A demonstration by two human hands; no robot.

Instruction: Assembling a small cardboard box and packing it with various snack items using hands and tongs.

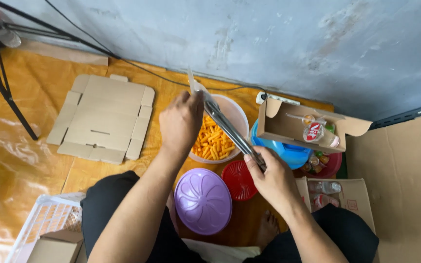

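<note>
Right hand (271,178) gripping tongs (230,129), left hand (181,122) pinching clear bag (194,85) over snack bowl (237,117). I'd keep bag mouth wide.

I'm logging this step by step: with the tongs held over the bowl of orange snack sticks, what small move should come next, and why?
Probably lower the tongs' tip into the bowl of orange snack sticks. The right hand grips the handle end, the left hand holds the far end with a clear bag, and the tongs look empty above the sticks.
</note>
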